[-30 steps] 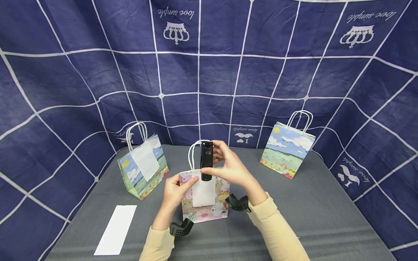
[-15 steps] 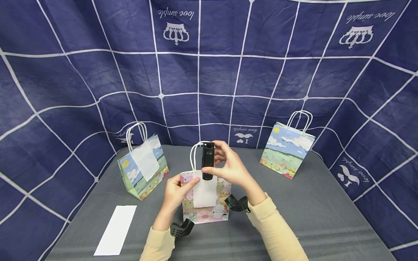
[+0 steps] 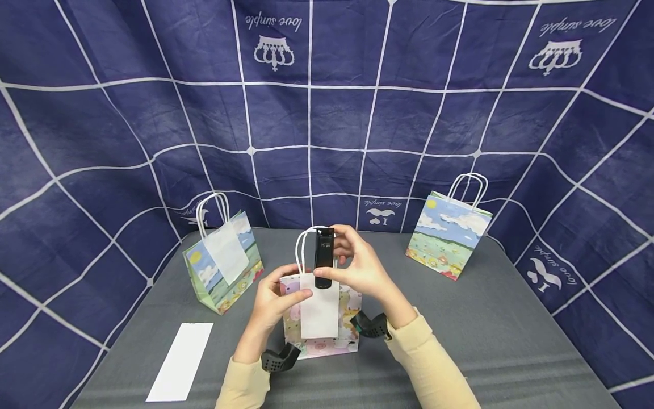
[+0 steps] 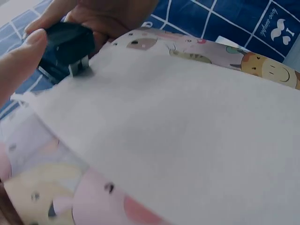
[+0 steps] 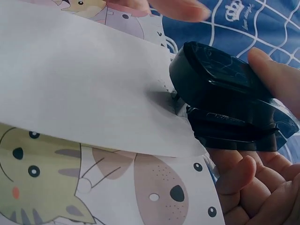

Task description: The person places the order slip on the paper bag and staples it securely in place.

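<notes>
Head view: we appear to be stapling the white sheet [image 3: 319, 318] to the animal-print bag [image 3: 349, 335].
Our right hand [image 3: 365, 267] has its grip pinching the stapler [image 3: 324, 258] at the bag's top edge, midway between the worktop's [image 3: 511, 335] side edges; we cannot tell whether our left hand's [image 3: 269, 298] grip pinches. Next, we judge, calls for squeezing while the sheet stays aligned.

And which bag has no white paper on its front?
The meadow bag at the back right: just picture showing. The left meadow bag and the animal bag both have white paper in front.
</notes>
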Tool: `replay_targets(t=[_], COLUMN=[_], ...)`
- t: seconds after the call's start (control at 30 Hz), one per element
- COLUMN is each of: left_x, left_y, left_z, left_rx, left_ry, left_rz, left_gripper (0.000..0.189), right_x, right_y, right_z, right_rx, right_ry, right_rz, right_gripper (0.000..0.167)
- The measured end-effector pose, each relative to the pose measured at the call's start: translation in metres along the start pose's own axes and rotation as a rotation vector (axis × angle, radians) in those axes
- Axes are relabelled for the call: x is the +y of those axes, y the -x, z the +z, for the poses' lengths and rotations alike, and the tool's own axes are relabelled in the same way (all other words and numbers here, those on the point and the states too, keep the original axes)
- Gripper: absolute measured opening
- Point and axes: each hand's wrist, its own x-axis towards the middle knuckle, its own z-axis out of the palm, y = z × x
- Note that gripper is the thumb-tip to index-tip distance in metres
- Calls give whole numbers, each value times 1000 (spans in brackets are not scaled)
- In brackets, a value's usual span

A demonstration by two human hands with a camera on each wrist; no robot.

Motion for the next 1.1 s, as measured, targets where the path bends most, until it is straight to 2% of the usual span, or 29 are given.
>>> replay_targets(t=[0.13, 0.23, 0.3, 0.6, 0.77, 0.87, 1.0, 1.1], left_x=[6, 10, 11, 12, 25, 36, 41, 35], left_y=[-1, -1, -1, 1, 0, 0, 0, 0], left_z=[5, 8, 9, 11, 15, 18, 20, 18], left_rx=[5, 30, 47, 82, 106, 103, 97, 94], left_ry=[-50, -114, -141, -126, -155, -164, -168, -156], left_rz=[68, 72, 63, 6, -38, -49, -38, -42], left_gripper=[48, 47, 45, 37, 35, 33, 32, 33], right_x=[-2, -5, -6, -8, -8, -5, 3, 10], right_y=[3, 5, 6, 7, 8, 10, 13, 17], right_z=[2, 4, 5, 6, 4, 3, 2, 3], right_rx=[2, 1, -1, -20, -36, 19, 174, 232], right_ry=[15, 16, 15, -50, -80, -120, -188, -200], right_rz=[-18, -35, -39, 8, -13, -102, -265, -276], right_gripper=[72, 71, 71, 74, 81, 82, 76, 76])
